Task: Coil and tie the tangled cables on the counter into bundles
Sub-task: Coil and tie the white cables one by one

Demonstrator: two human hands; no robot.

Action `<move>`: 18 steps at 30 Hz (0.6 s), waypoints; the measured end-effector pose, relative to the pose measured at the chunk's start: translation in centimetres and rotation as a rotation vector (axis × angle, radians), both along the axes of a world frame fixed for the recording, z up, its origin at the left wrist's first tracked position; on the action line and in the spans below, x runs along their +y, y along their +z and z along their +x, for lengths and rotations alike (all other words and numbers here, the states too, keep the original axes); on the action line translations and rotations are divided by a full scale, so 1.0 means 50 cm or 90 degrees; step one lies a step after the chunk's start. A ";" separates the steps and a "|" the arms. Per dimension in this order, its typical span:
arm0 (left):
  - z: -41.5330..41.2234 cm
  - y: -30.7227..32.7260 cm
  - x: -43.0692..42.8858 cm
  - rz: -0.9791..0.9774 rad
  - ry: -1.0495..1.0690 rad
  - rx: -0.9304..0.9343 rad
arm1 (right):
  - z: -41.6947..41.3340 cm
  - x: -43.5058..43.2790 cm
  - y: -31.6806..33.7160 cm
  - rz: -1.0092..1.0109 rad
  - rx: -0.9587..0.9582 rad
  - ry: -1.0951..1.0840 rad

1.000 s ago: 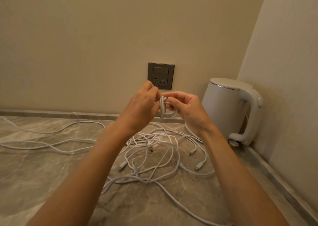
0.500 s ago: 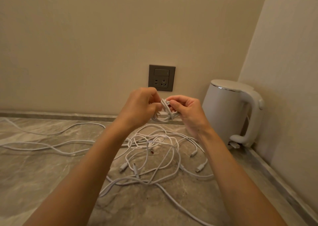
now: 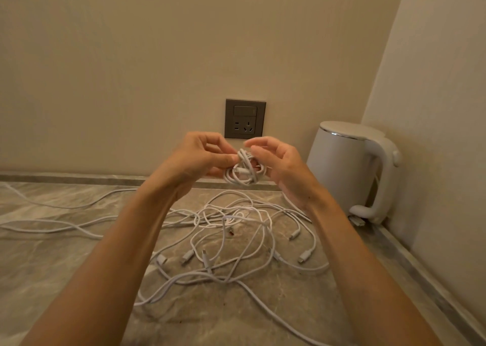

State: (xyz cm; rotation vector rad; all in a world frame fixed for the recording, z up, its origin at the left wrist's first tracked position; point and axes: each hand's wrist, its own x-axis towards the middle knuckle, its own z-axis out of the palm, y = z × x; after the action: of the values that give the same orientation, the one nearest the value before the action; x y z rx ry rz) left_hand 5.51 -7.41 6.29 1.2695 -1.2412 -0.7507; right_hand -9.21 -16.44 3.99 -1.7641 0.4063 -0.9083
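Above the grey marbled stone counter (image 3: pixel 65 266), a small white coiled cable bundle (image 3: pixel 244 173) hangs between both hands, long axis level; left hand (image 3: pixel 200 158) pinches its upper-left edge; right hand (image 3: pixel 285 168), fingers loosely spread, lies just right, contact unclear; tangled white cables (image 3: pixel 236 227) lie below.

Loose white cables (image 3: pixel 234 217) are sprawling over the middle of the counter (image 3: pixel 39 266) and trailing off to the left. A white kettle (image 3: pixel 339 166) is filling the right corner. The left hand (image 3: pixel 194 161) is pinching a small cable bundle (image 3: pixel 244 173) up high, and there is room under it, above the mess. Bare stone is showing front left.
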 end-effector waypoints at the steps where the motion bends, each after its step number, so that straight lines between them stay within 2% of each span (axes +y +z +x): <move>1: -0.002 0.000 -0.001 -0.008 0.016 -0.015 | 0.001 0.002 0.002 -0.015 0.021 -0.010; 5: -0.014 -0.003 -0.003 -0.031 0.064 -0.087 | 0.002 0.006 0.002 -0.053 0.044 -0.022; 8: -0.018 -0.006 -0.003 -0.040 0.045 -0.094 | -0.001 0.003 0.001 -0.091 0.040 -0.027; 12: -0.019 -0.006 -0.004 -0.071 0.024 -0.052 | 0.004 0.006 0.000 -0.146 0.020 -0.064; 18: -0.007 -0.005 -0.004 -0.097 0.015 0.009 | 0.015 0.012 0.000 -0.070 -0.088 -0.074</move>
State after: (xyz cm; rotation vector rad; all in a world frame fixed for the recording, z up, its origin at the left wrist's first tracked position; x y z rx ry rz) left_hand 5.18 -7.61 6.02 1.1504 -1.2456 -0.6353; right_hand -8.49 -15.84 3.98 -1.7787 0.3780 -1.1473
